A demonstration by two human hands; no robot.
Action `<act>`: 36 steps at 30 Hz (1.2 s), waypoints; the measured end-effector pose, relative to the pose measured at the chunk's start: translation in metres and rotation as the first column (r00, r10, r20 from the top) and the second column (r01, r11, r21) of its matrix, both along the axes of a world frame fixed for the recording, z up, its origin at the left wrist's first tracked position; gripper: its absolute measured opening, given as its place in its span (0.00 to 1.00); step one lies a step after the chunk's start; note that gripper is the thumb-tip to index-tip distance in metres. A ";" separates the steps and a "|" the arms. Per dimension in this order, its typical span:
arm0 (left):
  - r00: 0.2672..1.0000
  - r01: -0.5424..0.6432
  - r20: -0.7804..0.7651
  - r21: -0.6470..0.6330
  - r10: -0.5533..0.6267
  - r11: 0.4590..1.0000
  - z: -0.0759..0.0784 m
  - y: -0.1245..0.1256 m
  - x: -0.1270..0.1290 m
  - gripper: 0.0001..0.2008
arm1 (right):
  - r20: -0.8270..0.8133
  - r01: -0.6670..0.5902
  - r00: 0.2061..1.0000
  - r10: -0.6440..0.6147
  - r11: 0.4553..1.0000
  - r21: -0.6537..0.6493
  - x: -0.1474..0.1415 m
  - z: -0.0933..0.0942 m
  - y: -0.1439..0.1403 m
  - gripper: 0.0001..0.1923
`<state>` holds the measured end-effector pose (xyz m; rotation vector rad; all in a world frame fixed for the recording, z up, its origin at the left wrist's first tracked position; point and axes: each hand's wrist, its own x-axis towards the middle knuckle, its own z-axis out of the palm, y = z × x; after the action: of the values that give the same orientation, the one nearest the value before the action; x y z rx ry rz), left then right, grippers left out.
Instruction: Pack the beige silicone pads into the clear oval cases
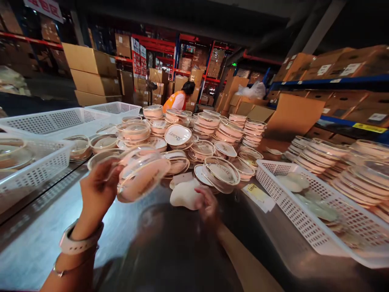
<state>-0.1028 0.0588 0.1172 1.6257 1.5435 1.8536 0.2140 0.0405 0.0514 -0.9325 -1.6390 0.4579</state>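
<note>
I see the nearest stretch of the steel table (39, 243) bare and dim, the only open room I have, running from the near edge up to my hands. To the right, a white mesh basket (306, 215) crowds that edge, its rim angled toward me, with pale puffs lying inside it. On the left, a second mesh basket (36, 170) sits just beside my left forearm, holding clear cases.

My left hand (97, 190) is raised off the table, fingers closed around a round clear case (141, 174) with a pink puff inside; it is tilted, blurred, and held just above the table left of centre. A pale watch band (77, 242) wraps that wrist, a thin bracelet below it. My right hand (208, 205) rests low at centre, fingers curled on a loose cream puff (185, 194) that lies on the table. A yellow label slip (257, 192) lies just right of it.

Beyond, the pile of round cases (197, 138) covers the middle of the table, too many to count, some stacked. More stacks (343, 162) lean along the right. I count four mesh baskets in all, two more (54, 119) at far left. Farther off, one person in an orange vest (179, 99) stands among cardboard boxes (91, 73) and red racking (170, 44).
</note>
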 end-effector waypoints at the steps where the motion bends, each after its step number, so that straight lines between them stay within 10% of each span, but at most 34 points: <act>1: 0.981 0.171 0.101 -0.063 -0.164 0.983 0.001 -0.002 0.006 0.18 | -0.073 -0.116 0.991 0.111 0.991 -0.069 -0.004 0.000 -0.003 0.19; 6: 0.752 0.659 0.375 -0.447 -0.542 0.605 -0.002 0.000 0.043 0.21 | -0.399 -0.478 0.863 0.311 0.758 -0.444 -0.019 0.006 -0.015 0.31; 12: 0.686 0.702 0.230 -0.463 -0.691 0.542 -0.006 -0.004 0.049 0.24 | -0.521 -0.491 0.839 0.155 0.630 -0.602 -0.017 0.015 -0.013 0.25; 17: 0.510 0.658 0.019 -0.652 -0.860 0.376 -0.012 -0.006 0.046 0.32 | -0.578 -0.612 0.791 0.203 0.246 -0.752 -0.008 0.007 -0.009 0.22; 20: 0.443 0.692 0.031 -0.647 -0.896 0.320 -0.013 -0.004 0.052 0.27 | -0.574 -0.625 0.767 0.286 0.135 -0.769 -0.004 -0.002 -0.009 0.24; 36: 0.451 0.636 -0.221 -0.600 -0.865 0.485 -0.016 -0.001 0.059 0.27 | -0.518 -0.585 0.806 0.285 0.259 -0.769 -0.007 0.006 -0.008 0.22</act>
<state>-0.0442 0.0576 0.1010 2.1381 0.8989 0.5320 0.2072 0.0324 0.0573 -1.0638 -1.2699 1.9995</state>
